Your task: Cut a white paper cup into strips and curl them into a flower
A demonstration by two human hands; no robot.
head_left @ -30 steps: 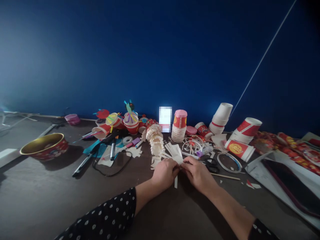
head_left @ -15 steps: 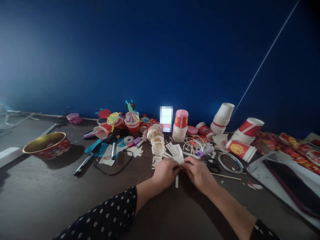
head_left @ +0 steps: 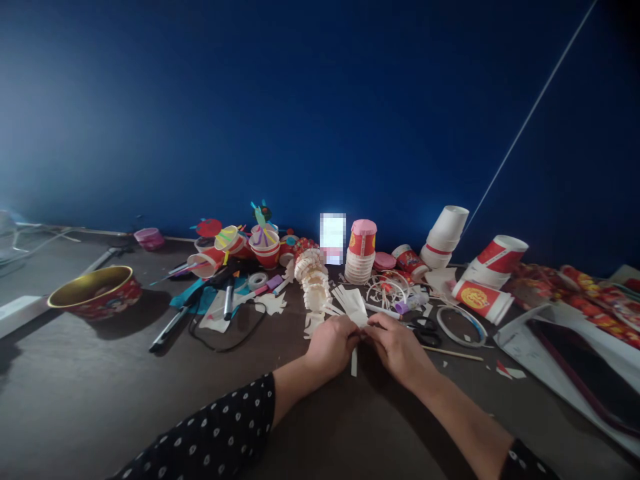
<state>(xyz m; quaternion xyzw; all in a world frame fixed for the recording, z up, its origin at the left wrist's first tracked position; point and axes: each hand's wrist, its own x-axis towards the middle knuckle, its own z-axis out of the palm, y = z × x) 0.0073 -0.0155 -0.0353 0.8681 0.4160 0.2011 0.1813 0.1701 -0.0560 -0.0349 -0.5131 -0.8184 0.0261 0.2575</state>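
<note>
Left hand (head_left: 331, 345), right hand (head_left: 401, 348) pinching white paper (head_left: 355, 307), gold-lined bowl (head_left: 114, 304) — hard to see into

The scene is dim, with hazy light apparently from the left paling the blue wall (head_left: 75, 133).

The one view comes from the person's head, above the near side of the counter (head_left: 300, 437), looking forward and down. It faces the blue wall (head_left: 320, 113), which fills about the upper half of the frame. Nearest the lens, the sleeves (head_left: 210, 427) come in from the bottom edge. The paper (head_left: 355, 305) lies farther off, within arm's reach, just right of centre; the cups (head_left: 363, 238) stand beyond it, close to the wall. The field is wide, spanning from the bowl (head_left: 115, 299) at left to the phone (head_left: 585, 363) at right.
</note>
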